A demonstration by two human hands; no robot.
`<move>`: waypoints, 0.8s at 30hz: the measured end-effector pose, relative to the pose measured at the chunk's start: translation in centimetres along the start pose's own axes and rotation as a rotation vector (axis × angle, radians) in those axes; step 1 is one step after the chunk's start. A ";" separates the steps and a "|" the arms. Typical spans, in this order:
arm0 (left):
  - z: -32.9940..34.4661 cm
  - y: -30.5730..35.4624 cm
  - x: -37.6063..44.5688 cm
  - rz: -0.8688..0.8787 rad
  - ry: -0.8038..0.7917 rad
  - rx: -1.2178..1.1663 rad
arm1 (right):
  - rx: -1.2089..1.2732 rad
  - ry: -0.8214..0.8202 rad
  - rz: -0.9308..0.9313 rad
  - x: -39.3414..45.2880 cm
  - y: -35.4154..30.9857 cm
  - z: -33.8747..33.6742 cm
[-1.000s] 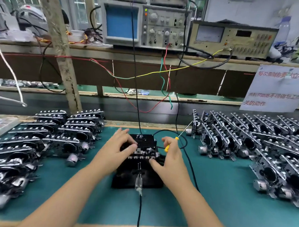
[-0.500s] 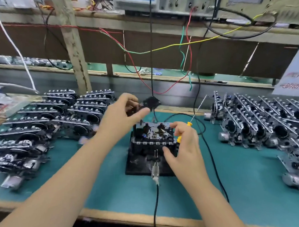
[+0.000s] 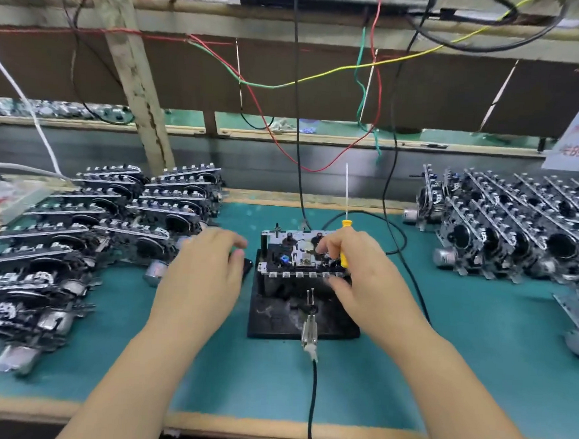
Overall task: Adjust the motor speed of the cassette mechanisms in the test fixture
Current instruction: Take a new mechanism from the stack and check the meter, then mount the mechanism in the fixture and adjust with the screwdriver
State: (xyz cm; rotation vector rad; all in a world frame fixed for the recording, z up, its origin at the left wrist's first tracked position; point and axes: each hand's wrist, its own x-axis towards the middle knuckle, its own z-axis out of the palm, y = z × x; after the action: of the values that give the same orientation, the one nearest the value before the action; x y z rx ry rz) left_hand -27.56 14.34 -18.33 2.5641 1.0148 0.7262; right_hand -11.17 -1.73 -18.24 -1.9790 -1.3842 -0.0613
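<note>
While my right fingers [image 3: 326,246] curl round the yellow-handled screwdriver [image 3: 345,241], its shaft pointing up, their tips rest on the cassette mechanism [image 3: 300,253] seated in the black test fixture [image 3: 277,315] at mid tabletop [image 3: 475,343]. My right hand [image 3: 362,275] covers the mechanism's right end. My left hand [image 3: 202,275] hovers just left of the fixture, fingers loosely spread over a small dark part I cannot identify. Stacked mechanisms [image 3: 81,243] lie left, upright rows [image 3: 513,235] right.
</note>
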 end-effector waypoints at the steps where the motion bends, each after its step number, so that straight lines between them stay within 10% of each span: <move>1: -0.4 1.0 -0.1 0.052 -0.015 -0.155 | 0.013 -0.010 0.005 0.2 -0.1 -0.2; 13: -0.5 10.9 3.8 0.366 0.032 -0.579 | 0.374 0.265 0.174 -0.7 -1.5 -9.8; 18: 6.4 19.2 2.1 0.387 -0.348 -0.508 | 0.372 0.402 0.539 -5.1 3.3 -13.0; 24: 13.3 26.3 -3.6 0.529 -0.792 -0.633 | -0.203 0.644 0.833 -10.8 9.4 -12.4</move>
State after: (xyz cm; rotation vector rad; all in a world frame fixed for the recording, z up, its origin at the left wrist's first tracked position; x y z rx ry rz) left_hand -7.90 -7.94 -19.17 2.1873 -0.1387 0.0490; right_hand -3.65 -19.11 -18.40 -2.2668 -0.1140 -0.4197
